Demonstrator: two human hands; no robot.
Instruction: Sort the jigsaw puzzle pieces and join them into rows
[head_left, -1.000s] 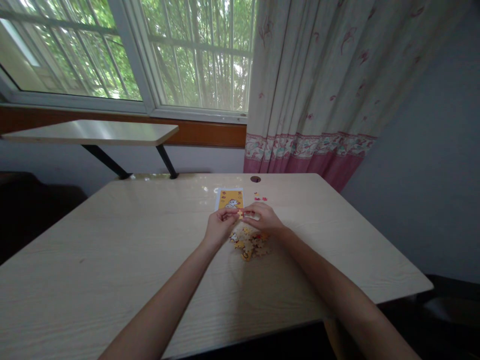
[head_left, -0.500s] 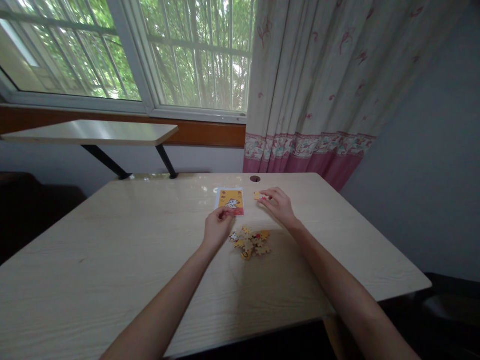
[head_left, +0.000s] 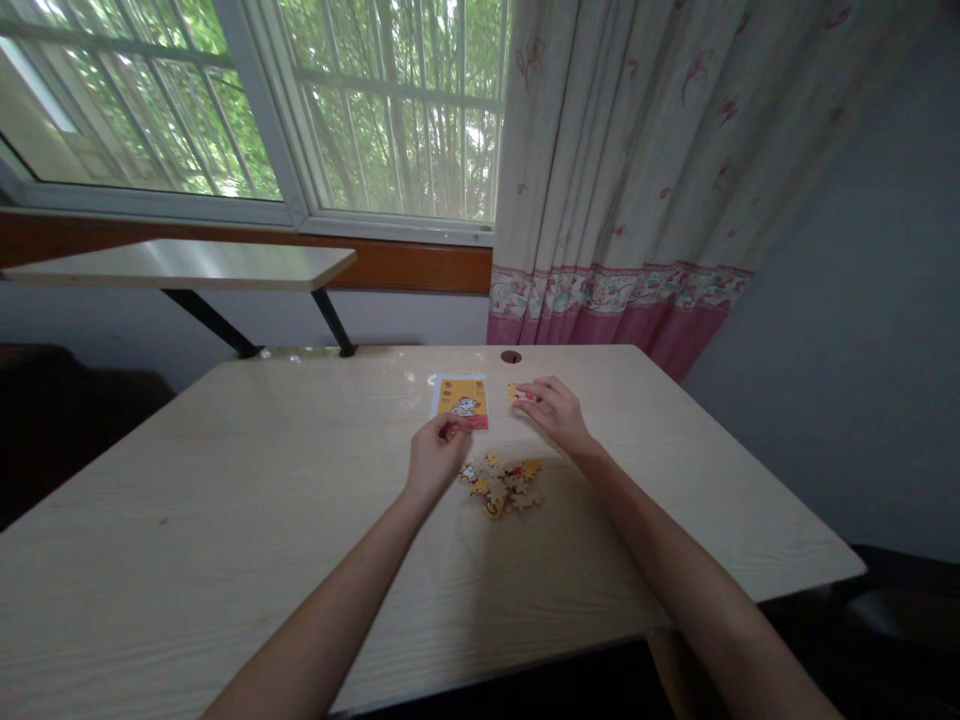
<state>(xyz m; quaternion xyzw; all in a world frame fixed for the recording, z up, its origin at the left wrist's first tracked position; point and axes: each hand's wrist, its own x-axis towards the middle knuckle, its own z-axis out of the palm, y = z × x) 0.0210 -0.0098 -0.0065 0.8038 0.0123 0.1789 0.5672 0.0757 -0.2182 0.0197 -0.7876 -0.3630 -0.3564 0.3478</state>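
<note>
My left hand (head_left: 436, 455) is closed at the lower left edge of a picture card (head_left: 463, 398), with thumb and fingertips pinching that edge. A white cartoon animal shows on the card's yellow ground above a red strip. To the right, my right hand (head_left: 555, 410) has its fingers bent around a small yellow, white and red jigsaw puzzle piece (head_left: 514, 394) on the table; the fingers partly cover it, so I cannot tell whether it is one piece or several joined. Nearer to me, between the forearms, lies a loose heap of jigsaw puzzle pieces (head_left: 496, 488), some plain wood side up.
Everything lies on a pale wooden desk (head_left: 262, 500). A raised shelf (head_left: 187, 265) on black legs stands at the back left. A round cable hole (head_left: 511, 357) is near the far edge. Behind are a barred window and a patterned curtain (head_left: 615, 200).
My right hand has shifted very slightly left at the puzzle piece, and its fingers have moved a little. My left hand, the card and the heap have stayed put.
</note>
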